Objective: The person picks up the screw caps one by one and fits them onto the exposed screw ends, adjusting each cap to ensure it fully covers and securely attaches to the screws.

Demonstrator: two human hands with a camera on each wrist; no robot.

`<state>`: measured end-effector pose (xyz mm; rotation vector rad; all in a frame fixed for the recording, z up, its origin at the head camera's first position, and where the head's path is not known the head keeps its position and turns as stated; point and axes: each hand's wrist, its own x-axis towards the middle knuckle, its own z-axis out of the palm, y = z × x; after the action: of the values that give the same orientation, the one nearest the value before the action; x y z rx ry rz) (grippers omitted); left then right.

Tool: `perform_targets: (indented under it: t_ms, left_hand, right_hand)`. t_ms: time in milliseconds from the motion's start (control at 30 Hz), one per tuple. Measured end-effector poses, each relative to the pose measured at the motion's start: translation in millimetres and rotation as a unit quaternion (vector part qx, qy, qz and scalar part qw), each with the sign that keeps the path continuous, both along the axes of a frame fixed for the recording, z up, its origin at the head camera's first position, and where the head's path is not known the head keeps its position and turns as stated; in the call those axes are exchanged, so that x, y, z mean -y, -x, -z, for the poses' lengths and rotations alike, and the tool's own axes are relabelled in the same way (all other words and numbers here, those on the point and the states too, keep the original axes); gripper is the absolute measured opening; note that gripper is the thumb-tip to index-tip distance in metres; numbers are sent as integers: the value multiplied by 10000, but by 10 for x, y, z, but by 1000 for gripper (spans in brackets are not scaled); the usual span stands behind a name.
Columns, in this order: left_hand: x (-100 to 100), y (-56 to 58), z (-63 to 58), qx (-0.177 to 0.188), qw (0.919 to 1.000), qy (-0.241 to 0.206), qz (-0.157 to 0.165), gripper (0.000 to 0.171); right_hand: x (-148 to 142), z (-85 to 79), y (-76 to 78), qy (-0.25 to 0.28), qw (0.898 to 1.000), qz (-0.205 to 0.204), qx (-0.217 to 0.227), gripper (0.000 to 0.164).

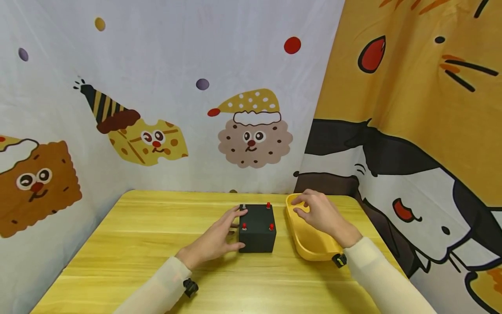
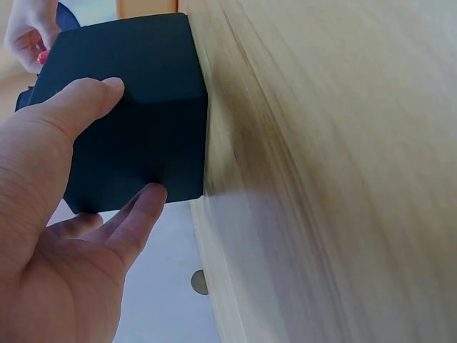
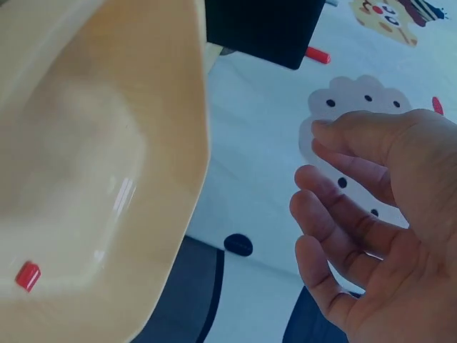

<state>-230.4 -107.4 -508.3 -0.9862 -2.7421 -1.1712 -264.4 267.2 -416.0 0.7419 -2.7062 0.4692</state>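
Observation:
A black box (image 1: pixel 256 240) stands on the table, with red caps on three of the posts on its top. The back-left post (image 1: pixel 244 206) looks bare and greyish. My left hand (image 1: pixel 213 240) holds the box's left side, thumb at the front and fingers farther back. Over the yellow tray (image 1: pixel 302 252), to the box's right, hovers my right hand (image 1: pixel 320 212). Its fingers are loosely bent, and the right wrist view shows nothing between them. A small red cap (image 3: pixel 28 276) lies inside the tray.
The wooden table (image 1: pixel 157 235) reaches back to a cartoon-printed cloth (image 1: pixel 164 56). More printed cloth (image 1: pixel 392 144) hangs along the right side. Each wrist carries a small black camera (image 1: pixel 190 288).

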Motion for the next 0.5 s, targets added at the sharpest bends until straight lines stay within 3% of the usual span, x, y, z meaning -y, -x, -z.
perform_targets:
  t_ms: [500]
  left_hand:
    - [-6, 7, 18, 1, 10000, -5, -27, 101]
  right_hand:
    - [-256, 7, 108, -572, 9977, 246, 279, 21]
